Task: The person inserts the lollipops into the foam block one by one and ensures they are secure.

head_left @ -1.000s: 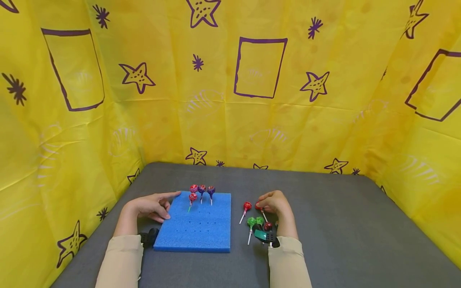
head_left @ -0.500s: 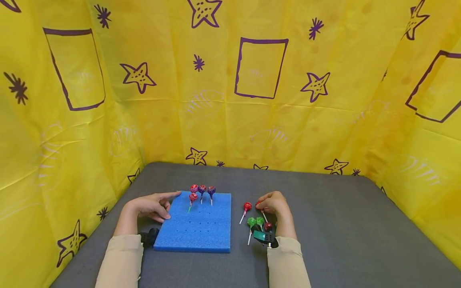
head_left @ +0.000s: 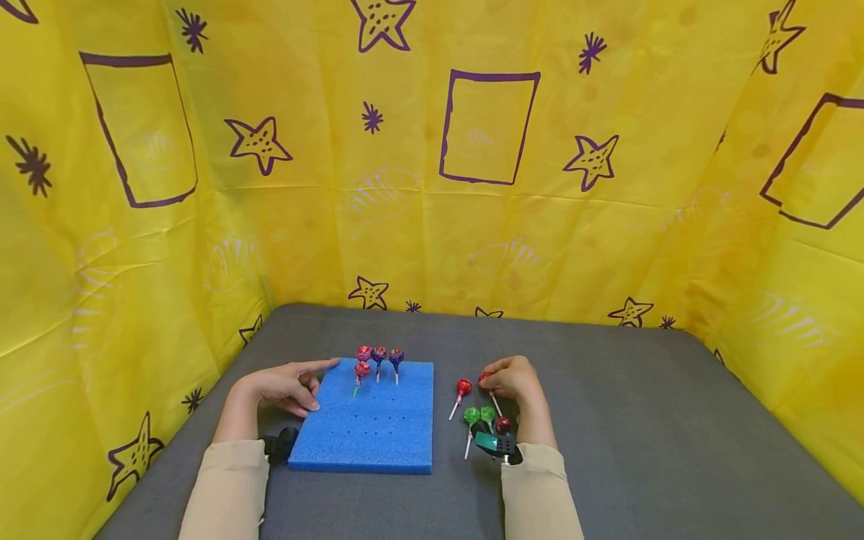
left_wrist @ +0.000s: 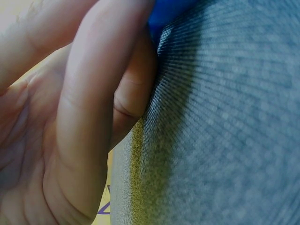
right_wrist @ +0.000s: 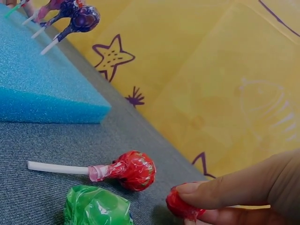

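My left hand rests at the left edge of a blue foam board, its index finger stretched to the back corner and thumb on the side edge. In the left wrist view the loosely bent fingers touch the blue edge. My right hand pinches the wrapped head of a red lollipop between thumb and fingers; the stick slants down toward the table. Another red lollipop lies to its left. Nearer me lie green lollipops and a dark red lollipop, partly hidden by the wrist camera.
Several lollipops stand in the board's back part: two purple lollipops, a pinkish-red lollipop and a red lollipop on a green stick. Small holes dot the board's surface. Yellow patterned cloth walls the grey table.
Hardly anything differs. My right hand shifts very slightly while keeping its pinch on the red lollipop; my left hand stays at the board.
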{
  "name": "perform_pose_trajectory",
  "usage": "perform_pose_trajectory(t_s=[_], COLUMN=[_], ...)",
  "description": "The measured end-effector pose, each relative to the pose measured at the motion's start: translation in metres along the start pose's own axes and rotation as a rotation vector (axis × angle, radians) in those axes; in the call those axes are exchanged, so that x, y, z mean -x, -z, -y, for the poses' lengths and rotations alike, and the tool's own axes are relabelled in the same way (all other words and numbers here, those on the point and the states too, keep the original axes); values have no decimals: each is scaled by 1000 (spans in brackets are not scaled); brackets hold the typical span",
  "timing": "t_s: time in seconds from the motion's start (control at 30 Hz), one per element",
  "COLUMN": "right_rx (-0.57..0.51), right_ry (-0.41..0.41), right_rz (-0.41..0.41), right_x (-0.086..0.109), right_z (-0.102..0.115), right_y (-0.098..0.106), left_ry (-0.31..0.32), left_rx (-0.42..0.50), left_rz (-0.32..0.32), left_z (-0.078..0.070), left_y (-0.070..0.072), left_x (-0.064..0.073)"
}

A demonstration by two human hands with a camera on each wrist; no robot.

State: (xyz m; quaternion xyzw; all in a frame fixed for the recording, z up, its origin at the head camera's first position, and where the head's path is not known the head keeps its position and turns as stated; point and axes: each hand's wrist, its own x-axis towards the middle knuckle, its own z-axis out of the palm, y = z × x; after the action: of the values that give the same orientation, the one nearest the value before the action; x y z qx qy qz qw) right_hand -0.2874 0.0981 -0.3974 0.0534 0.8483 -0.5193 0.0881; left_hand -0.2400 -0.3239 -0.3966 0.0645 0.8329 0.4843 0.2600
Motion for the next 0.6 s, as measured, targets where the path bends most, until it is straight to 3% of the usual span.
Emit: perform_pose_trajectory(t_s=[0.27,0.6], right_rx=[-20,8], right_ry=[60,218], right_rz=[-56,-108], right_x=[-1,-3], right_z=[1,4], right_y=[1,1], left_ry=[1,1], left_rx=[-3,-7], left_rz=[2,-2], left_z=[0,-1], left_y=[1,0], left_x=[0,1])
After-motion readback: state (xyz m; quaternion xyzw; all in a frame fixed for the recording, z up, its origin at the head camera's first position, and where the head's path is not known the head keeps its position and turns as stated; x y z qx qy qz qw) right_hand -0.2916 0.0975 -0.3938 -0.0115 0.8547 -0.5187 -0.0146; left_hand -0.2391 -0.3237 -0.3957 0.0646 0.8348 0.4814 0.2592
